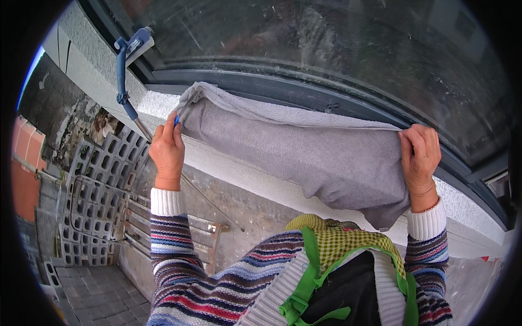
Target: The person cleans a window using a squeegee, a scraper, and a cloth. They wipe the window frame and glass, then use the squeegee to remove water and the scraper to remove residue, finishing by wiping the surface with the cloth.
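Note:
A grey towel (293, 142) is stretched between my two hands in front of a window. My left hand (167, 148) pinches its left corner, and a small bit of blue shows at those fingertips. With thumb and fingers, my right hand (421, 157) grips the upper right corner. The upper edge folds over into a lighter strip, and the lower part hangs across the white windowsill (228, 165). Behind the towel runs the dark window frame (261, 87), below smeared glass (310, 36).
A blue-headed squeegee (136, 45) on a long metal pole leans at the window's left corner. Below lie a concrete floor (261, 203), a metal rack or ladder-like frame (212, 248), stacked hollow blocks (94, 195) and grey pavers (98, 293).

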`<act>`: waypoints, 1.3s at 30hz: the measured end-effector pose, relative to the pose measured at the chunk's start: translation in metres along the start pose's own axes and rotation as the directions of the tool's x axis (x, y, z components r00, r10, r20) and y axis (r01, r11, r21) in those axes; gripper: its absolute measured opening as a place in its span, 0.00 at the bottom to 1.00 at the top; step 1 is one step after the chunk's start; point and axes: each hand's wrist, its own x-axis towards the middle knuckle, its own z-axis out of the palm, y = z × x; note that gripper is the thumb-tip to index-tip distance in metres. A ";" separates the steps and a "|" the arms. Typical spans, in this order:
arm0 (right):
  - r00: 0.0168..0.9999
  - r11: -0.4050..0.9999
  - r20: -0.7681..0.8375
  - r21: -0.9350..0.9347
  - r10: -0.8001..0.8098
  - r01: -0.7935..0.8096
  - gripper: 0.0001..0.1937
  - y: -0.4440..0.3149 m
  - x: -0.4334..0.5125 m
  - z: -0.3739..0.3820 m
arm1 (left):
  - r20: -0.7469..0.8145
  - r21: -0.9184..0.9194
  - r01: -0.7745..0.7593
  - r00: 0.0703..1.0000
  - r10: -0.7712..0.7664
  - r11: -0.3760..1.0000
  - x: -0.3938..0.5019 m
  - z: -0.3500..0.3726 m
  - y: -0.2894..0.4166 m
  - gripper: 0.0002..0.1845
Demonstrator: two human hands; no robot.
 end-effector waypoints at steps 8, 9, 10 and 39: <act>1.000 1.000 -0.001 -0.011 -0.029 0.029 0.13 0.003 -0.001 -0.005 | 0.085 0.004 -0.036 0.996 0.036 0.999 0.032 -0.027 -0.006 0.13; 1.000 1.000 0.004 -0.009 -0.025 0.025 0.14 0.004 -0.002 -0.005 | 0.116 -0.028 0.010 0.993 -0.006 1.000 0.035 -0.039 -0.004 0.13; 1.000 1.000 0.010 -0.012 -0.019 0.019 0.14 0.005 -0.002 -0.006 | 0.073 -0.169 -0.109 0.990 0.123 0.980 0.035 -0.052 0.000 0.14; 0.956 0.953 0.256 0.296 -0.141 0.061 0.12 0.001 -0.011 -0.011 | 0.115 -0.076 -0.166 0.978 0.174 0.983 0.020 -0.029 0.069 0.12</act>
